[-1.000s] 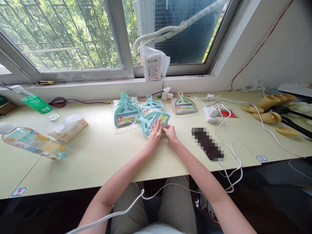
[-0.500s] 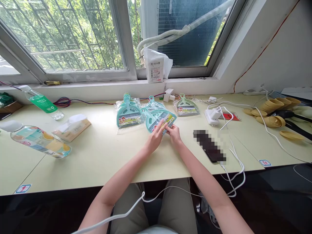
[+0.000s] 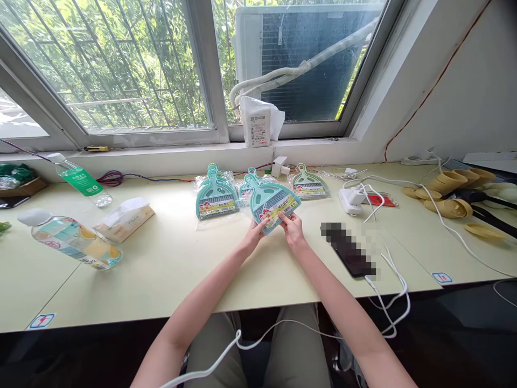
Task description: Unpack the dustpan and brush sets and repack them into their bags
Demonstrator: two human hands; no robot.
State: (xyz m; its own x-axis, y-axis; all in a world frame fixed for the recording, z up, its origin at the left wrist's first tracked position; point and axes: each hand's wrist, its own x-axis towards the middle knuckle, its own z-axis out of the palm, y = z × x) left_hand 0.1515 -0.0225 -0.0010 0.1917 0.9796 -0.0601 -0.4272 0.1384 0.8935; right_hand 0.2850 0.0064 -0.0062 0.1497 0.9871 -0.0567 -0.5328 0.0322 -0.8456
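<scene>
A teal mini dustpan-and-brush set [image 3: 266, 200] with a yellow printed label is held tilted above the table, its handle pointing up and left. My left hand [image 3: 253, 236] grips its lower left corner, fingers closed on it. My right hand [image 3: 292, 228] pinches the lower right edge near the label. Behind it, a similar set [image 3: 244, 189] is partly hidden. To the left lies a stack of wrapped dustpan sets [image 3: 216, 196] in clear plastic. Another wrapped set [image 3: 309, 184], more olive green, rests to the right.
A dark phone [image 3: 349, 253] on a white cable lies right of my hands, near a white power adapter [image 3: 352, 200]. At left are a tissue pack [image 3: 126, 220], a large bottle [image 3: 76, 242] and a green-labelled bottle [image 3: 83, 180]. Yellowish cups [image 3: 450, 186] stand far right.
My left hand has slid from the front of the held set to its lower left corner, uncovering the label. The set sits slightly further right, and the head view has tilted up.
</scene>
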